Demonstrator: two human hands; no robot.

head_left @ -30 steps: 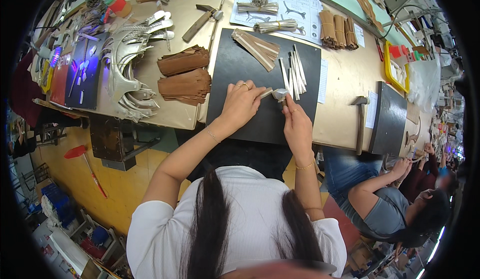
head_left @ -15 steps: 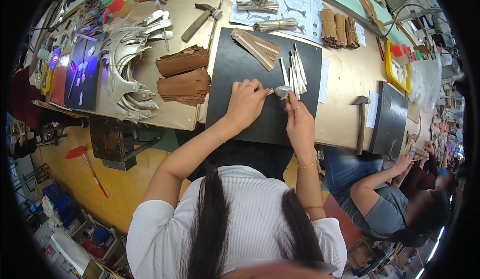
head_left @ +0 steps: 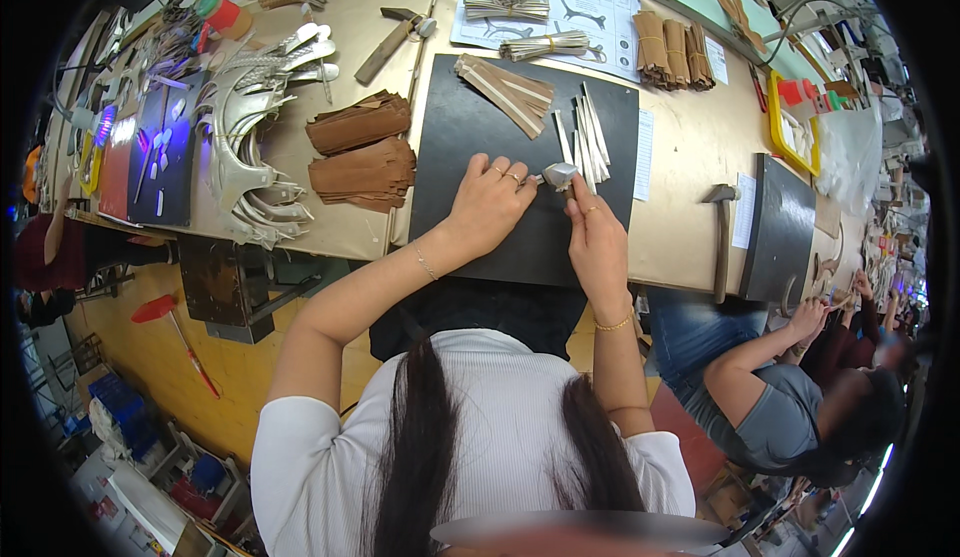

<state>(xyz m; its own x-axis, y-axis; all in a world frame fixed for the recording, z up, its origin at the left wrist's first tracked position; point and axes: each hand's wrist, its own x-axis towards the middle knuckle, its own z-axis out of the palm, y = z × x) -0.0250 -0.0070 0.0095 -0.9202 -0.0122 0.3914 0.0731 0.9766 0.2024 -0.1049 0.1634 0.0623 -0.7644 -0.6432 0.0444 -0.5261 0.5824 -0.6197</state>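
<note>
My right hand (head_left: 599, 247) grips a hammer (head_left: 559, 175) just behind its silvery head, with the index finger stretched along it; most of the handle is hidden under the hand. The hammer head is low over the black board (head_left: 470, 267). Beside it, my left hand (head_left: 490, 202) is closed, thumb and fingertips pinched on a small piece whose short end shows against the hammer head; its kind is hidden. Just beyond the hammer lie several narrow white strips (head_left: 592, 137). Farther back on the board, brown strips with pale edges (head_left: 507, 95) are fanned out.
Brown strip stacks (head_left: 360, 169) lie left of the board, near silvery curved parts (head_left: 240, 157) and another hammer (head_left: 395, 45). Bundled strips (head_left: 545, 45) rest on a printed sheet. At right are a hammer (head_left: 722, 242), a yellow tray (head_left: 790, 137) and a co-worker (head_left: 765, 397).
The view has shifted slightly. Both hands stay together over the board, the hammer head still close to the left fingertips and turned a little.
</note>
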